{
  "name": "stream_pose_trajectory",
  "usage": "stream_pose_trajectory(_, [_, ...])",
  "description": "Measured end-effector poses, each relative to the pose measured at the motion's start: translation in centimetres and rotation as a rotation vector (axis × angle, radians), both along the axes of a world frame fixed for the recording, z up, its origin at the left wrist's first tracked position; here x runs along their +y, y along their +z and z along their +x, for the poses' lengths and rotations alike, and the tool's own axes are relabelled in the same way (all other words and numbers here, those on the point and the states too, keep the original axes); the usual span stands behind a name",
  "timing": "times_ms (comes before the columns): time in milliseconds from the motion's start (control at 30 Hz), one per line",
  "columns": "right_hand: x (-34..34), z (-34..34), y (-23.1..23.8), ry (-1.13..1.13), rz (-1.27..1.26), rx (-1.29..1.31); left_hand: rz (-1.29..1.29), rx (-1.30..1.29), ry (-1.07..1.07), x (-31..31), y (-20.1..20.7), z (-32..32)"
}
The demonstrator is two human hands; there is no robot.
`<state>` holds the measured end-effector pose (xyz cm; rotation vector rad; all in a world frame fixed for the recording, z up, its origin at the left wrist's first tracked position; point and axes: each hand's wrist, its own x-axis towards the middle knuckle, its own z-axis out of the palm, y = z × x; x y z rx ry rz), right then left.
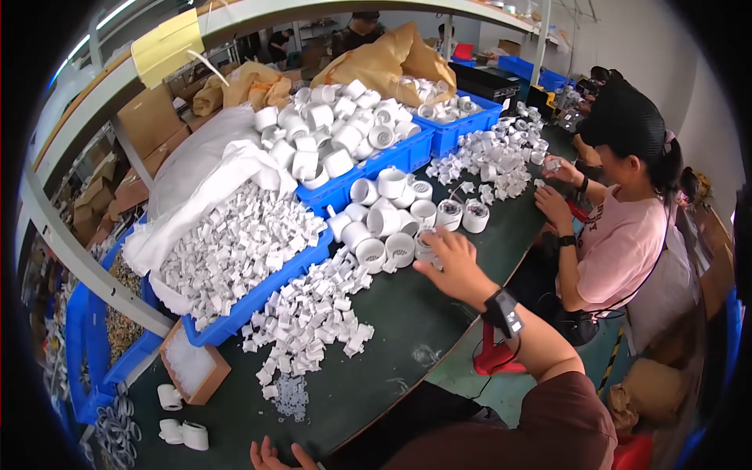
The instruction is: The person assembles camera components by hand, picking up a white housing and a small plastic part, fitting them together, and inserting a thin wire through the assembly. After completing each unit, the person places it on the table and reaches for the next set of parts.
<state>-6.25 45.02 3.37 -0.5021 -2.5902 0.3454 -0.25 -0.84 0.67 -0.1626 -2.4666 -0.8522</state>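
Observation:
My right hand [456,269] is stretched forward over the table, its thumb and fingers around a white plastic cup [424,249] at the near edge of a cluster of similar cups. Two white cups in that cluster, such as this one with dark parts inside [475,216], stand just beyond my fingers. My left hand [276,457] is only partly in view at the lower edge; its fingers are apart and hold nothing that shows. Nearest to it lie a patch of small translucent grey pieces [291,398] and a heap of small white plastic parts [307,321].
Blue bins [258,301] along the back hold small white parts and white cups. An open cardboard box [211,374] and a few white cups [194,435] lie at the left. A metal shelf frame [94,270] crosses there. At right, a co-worker [615,243] handles white parts.

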Motion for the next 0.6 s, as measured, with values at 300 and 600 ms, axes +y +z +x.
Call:
stream_pose_trajectory(300, [4.2,2.0,0.0,-0.007,-0.106,0.009,0.053,-0.105,-0.046,0.6,-0.6,-0.3])
stream_pose_trajectory(600, [-3.4,3.6,1.2,0.145,-1.139,0.145,0.142,-0.084,-0.019,0.6,0.0,0.4])
